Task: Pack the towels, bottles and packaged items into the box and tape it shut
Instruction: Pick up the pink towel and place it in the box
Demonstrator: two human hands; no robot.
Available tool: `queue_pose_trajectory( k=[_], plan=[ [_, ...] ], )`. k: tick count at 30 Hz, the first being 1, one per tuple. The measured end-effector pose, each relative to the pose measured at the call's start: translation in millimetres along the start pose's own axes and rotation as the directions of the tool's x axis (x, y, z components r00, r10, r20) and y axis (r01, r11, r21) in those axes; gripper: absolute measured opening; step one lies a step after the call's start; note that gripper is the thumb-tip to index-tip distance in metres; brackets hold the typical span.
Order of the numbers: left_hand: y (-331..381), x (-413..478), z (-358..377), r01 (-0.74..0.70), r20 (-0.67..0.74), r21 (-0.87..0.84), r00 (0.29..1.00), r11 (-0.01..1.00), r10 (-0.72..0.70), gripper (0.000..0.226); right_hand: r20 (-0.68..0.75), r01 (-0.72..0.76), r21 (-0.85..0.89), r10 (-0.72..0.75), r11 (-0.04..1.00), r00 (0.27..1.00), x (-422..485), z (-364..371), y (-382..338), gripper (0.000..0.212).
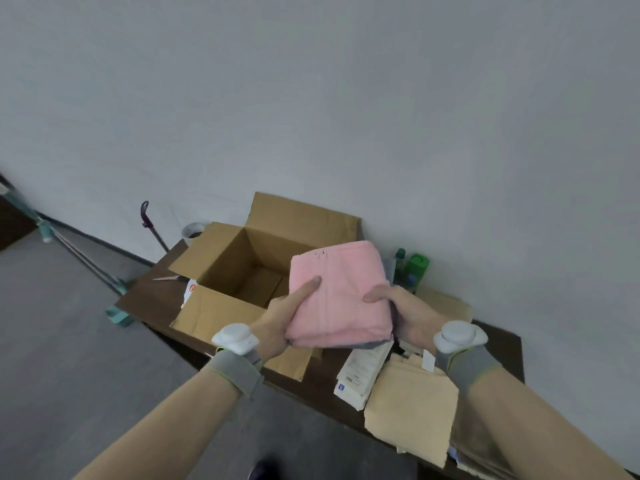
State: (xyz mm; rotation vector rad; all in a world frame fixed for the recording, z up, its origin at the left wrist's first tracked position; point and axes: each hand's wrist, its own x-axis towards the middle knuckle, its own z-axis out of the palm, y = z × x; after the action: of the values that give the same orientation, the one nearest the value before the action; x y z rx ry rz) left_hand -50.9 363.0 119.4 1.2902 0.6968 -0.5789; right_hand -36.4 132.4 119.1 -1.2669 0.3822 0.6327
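Both hands clasp a folded pink towel [339, 299] from opposite sides in the head view. The left hand [277, 327] and the right hand [408, 313] each lay a thumb across the top face, with the fingers tucked out of sight beneath. A grey layer shows under the towel's near edge.

The towel is held in the air over the near right corner of an open cardboard box [221, 317], whose flaps stand spread. What can be seen of the box floor is bare. The opening lies ahead and to the left of the grip, so the left hand is nearer to it. The towel's longer side runs away from the person, roughly in line with the box's right wall. A short carry to the left and then down looks like all that is needed.

Green bottles [415, 268] stand behind the right hand on the dark table [152, 299]. A white packaged item [363, 372] and beige towels [412, 403] lie near the right wrist, not yet packed.
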Motion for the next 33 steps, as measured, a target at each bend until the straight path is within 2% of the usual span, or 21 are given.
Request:
queue_pose_trajectory(
  k=[2,6,15,20,25,28,33],
  plan=[
    [7,6,-7,0.001,-0.061,-0.001,0.998,1.0,-0.001,0.11,0.009,0.012,-0.039,-0.011,0.999,1.0,10,12,-4,0.076],
    [26,29,-30,-0.053,-0.118,0.004,0.992,0.999,0.053,0.106,-0.033,0.033,-0.08,-0.036,0.996,0.999,41,42,-13,0.056],
    [83,99,-114,-0.225,-0.068,0.204,0.968,0.953,0.243,0.093,-0.091,-0.021,-0.078,0.013,0.997,0.996,104,116,-17,0.081],
    [97,134,-153,-0.268,0.023,0.293,0.962,0.918,0.273,0.084,-0.209,-0.048,-0.052,0.036,0.998,0.977,139,158,-8,0.101],
    [99,155,-171,-0.268,0.066,0.348,0.963,0.899,0.261,0.075,-0.294,-0.084,-0.012,0.077,0.996,0.953,163,174,5,0.087],
    [98,165,-172,-0.244,0.045,0.425,0.968,0.872,0.248,0.07,-0.311,-0.101,0.002,0.097,0.995,0.946,173,175,12,0.075],
    [95,189,-173,-0.186,0.007,0.474,0.978,0.861,0.208,0.065,-0.322,-0.136,0.014,0.133,0.991,0.937,197,172,21,0.071]
  ],
)
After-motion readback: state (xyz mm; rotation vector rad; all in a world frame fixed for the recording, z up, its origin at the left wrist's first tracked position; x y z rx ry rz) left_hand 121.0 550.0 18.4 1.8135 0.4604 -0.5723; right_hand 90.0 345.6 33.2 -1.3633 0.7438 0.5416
